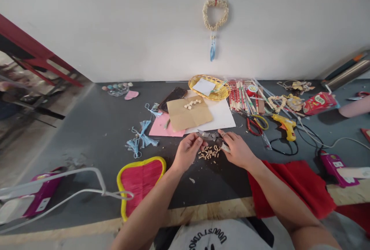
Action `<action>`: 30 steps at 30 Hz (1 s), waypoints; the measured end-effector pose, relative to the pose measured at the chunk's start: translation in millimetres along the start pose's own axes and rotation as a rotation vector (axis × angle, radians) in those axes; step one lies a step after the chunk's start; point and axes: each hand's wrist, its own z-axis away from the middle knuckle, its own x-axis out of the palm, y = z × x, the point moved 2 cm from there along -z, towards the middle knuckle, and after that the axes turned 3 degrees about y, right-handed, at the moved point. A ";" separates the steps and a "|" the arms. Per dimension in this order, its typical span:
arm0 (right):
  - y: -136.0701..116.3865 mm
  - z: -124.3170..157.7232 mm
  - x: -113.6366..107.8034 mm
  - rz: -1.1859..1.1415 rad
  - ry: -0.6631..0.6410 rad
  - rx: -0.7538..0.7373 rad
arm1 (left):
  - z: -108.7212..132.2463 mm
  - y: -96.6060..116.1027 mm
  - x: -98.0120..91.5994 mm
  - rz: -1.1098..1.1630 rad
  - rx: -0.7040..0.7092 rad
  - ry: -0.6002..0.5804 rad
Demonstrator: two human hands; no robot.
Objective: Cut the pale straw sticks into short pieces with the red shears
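Observation:
My right hand [235,146] is closed around the pale handles of a pair of pruning shears [212,136], whose grey blades point left. At the blade end, my left hand [189,150] has its fingers pinched together. Whatever it holds there is too small to name. Just below the shears, a loose pile of short cut wooden pieces [209,152] lies on the dark tabletop. Beyond my hands is a sheet of brown paper [185,115] with a small cluster of pale beads [193,104] on it.
A yellow wicker basket [192,84], bundled sticks [241,95], scissors [256,124] and a yellow glue gun [285,126] lie behind and to the right. Blue tassels [144,134] and a red yellow-edged pad [140,180] sit left. Red cloth [291,186] lies under my right forearm.

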 end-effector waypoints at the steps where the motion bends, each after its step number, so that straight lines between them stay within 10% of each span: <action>1: -0.1 -0.4 0.6 0.007 -0.008 0.006 | 0.0 -0.9 -0.2 0.011 -0.003 0.003; 30: -13.8 1.2 -8.0 0.129 0.006 0.036 | 3.9 8.2 -7.8 -0.289 0.195 0.107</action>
